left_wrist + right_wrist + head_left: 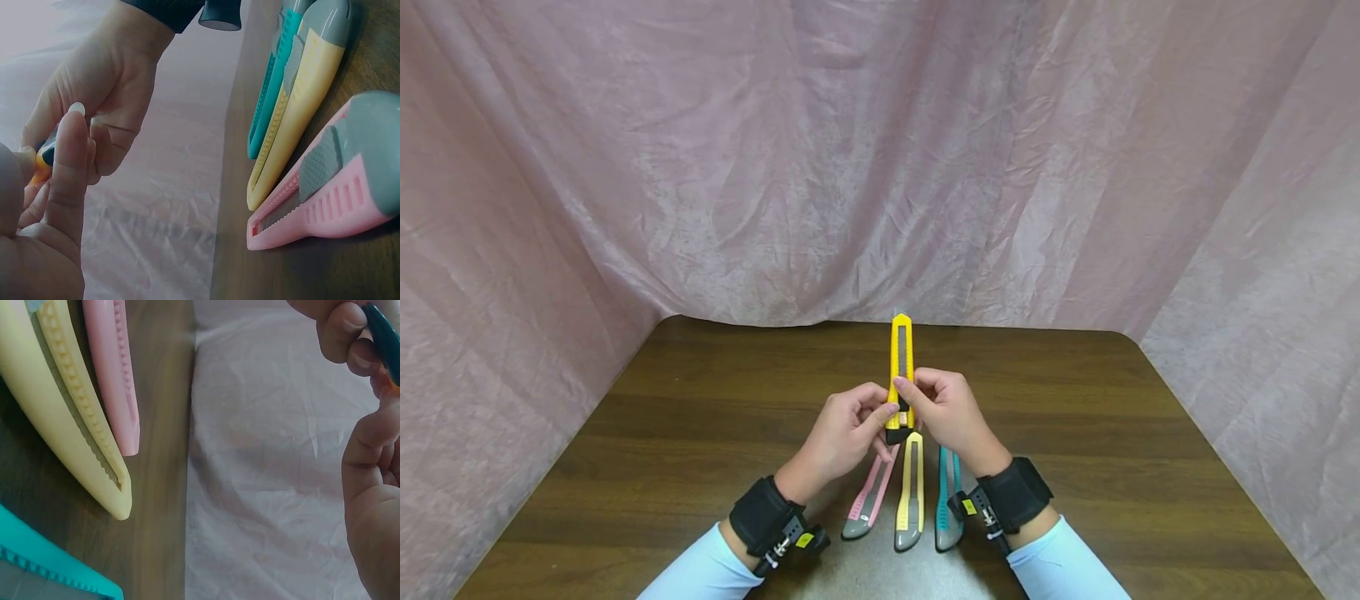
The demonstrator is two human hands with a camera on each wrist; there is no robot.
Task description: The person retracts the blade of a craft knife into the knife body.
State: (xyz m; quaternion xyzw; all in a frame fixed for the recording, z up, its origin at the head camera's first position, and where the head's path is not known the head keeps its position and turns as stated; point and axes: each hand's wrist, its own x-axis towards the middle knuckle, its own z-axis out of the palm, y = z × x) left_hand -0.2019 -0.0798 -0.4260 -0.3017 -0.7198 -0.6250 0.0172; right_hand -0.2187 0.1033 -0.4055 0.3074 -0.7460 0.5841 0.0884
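A bright yellow box cutter [902, 346] is held up above the table, its tip pointing away and its black end cap toward the person. The left hand [844, 427] grips its lower end, thumb on the front face. Higher up, the right hand [953, 410] pinches the body, with its thumb lying over the slot near the black slider. In both wrist views the fingers hide most of this cutter; its dark end [384, 344] shows. Below the hands lie a pink box cutter [872, 492], a pale yellow box cutter [911, 492] and a teal box cutter [946, 508].
The three cutters lie on a dark wooden table [715, 400], grey ends toward the person. Pink cloth [820, 167] hangs behind the table and along both sides. Each wrist wears a black band [1017, 493] with a small camera.
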